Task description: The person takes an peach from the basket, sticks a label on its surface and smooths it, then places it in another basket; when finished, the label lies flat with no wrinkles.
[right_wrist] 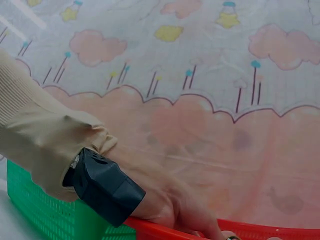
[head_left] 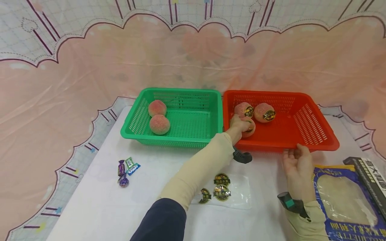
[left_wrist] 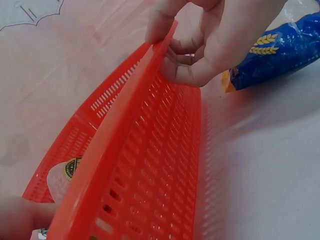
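Observation:
My left hand (head_left: 237, 127) reaches into the left end of the red basket (head_left: 280, 145), its fingers curled around a pink peach (head_left: 249, 131) with a black-and-gold sticker. Two more stickered peaches, one behind (head_left: 241, 107) and one to the right (head_left: 261, 112), lie close by. At the front rim, my right hand (head_left: 298, 170) grips the basket; the left wrist view shows that hand (left_wrist: 210, 45) with thumb and fingers pinching the rim. Only part of the left hand (left_wrist: 22, 217) appears there, beside a peach (left_wrist: 59, 182) partly hidden by the basket wall.
A green basket (head_left: 172, 141) with two unstickered peaches (head_left: 159, 124) adjoins on the left. In front lie a clear sheet (head_left: 241, 197) with several stickers (head_left: 221, 193), and wrapped candies (head_left: 123, 180). A blue pasta bag (head_left: 337, 224) and black box (head_left: 371, 180) sit at right.

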`<state>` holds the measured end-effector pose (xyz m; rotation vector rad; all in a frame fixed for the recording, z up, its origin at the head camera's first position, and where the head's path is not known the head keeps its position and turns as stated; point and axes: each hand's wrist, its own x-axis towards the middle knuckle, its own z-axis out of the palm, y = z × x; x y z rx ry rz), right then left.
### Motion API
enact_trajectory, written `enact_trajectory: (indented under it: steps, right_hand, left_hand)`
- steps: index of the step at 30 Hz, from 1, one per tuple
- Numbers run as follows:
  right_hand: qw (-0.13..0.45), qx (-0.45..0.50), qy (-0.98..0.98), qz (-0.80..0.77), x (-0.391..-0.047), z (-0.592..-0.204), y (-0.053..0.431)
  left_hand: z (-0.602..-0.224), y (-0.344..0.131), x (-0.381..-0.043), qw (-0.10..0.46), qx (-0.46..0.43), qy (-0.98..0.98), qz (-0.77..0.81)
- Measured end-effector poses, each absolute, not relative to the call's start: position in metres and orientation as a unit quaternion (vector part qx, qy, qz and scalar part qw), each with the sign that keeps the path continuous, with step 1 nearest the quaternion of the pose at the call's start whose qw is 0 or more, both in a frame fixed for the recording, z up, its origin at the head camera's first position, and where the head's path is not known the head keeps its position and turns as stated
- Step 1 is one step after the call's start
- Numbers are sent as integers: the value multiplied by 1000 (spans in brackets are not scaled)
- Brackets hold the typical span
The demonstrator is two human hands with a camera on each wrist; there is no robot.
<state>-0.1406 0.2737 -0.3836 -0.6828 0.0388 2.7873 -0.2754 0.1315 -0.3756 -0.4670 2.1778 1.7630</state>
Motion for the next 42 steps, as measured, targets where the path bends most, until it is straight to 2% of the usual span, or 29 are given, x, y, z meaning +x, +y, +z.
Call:
enact_trajectory:
  steps: [6,13,19,22,28,34,36,38,42]
  right_hand:
    - [135,-233,14,963,-139,-385,273]
    - [109,-238,-30,965,-138,-388,264]
    - [89,-253,-94,959,-129,-389,238]
    - [78,-252,-140,954,-122,-386,224]
    - [72,-134,-248,957,-112,-382,207]
    - [70,-4,-389,919,-114,-373,194]
    - [71,22,-437,896,-116,-368,189]
    - [73,38,-485,871,-120,-363,184]
    - [59,63,-573,815,-134,-353,173]
  left_hand:
    - [-372,130,-273,166,-143,765,606]
    - [-359,116,-261,164,-34,767,619]
    - [-350,76,-232,133,101,722,672]
    - [-352,55,-210,119,120,684,710]
    - [-367,21,-174,63,65,572,816]
    - [-383,0,-157,-97,-60,497,860]
    - [-388,-9,-153,-133,-107,492,853]
    - [-391,-19,-152,-147,-153,477,853]
    - [-394,-44,-155,-135,-203,392,887]
